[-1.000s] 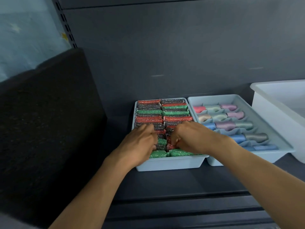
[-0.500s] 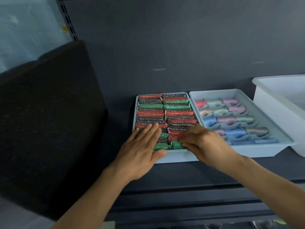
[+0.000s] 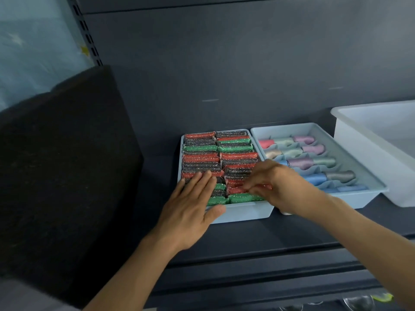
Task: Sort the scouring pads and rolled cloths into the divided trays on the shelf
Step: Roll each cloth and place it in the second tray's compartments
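Crowding the left tray point(image 3: 242, 213): scouring pads point(image 3: 202, 158); right tray point(image 3: 354, 199) holds rolled cloths point(image 3: 301, 162).

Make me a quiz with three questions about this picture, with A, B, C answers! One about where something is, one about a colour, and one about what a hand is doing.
1. Where is the cloth tray compared with the pad tray?
A) to its left B) to its right C) stacked on it
2. What colour is the pinched pad in the right hand?
A) red B) yellow C) white
3. How is the left hand?
A) a fist B) gripping a cloth C) flat on the pads

Answers:
1 B, the cloth tray sits beside it on the right.
2 A, red shows at the fingertips.
3 C, its straight fingers lie on the pads.
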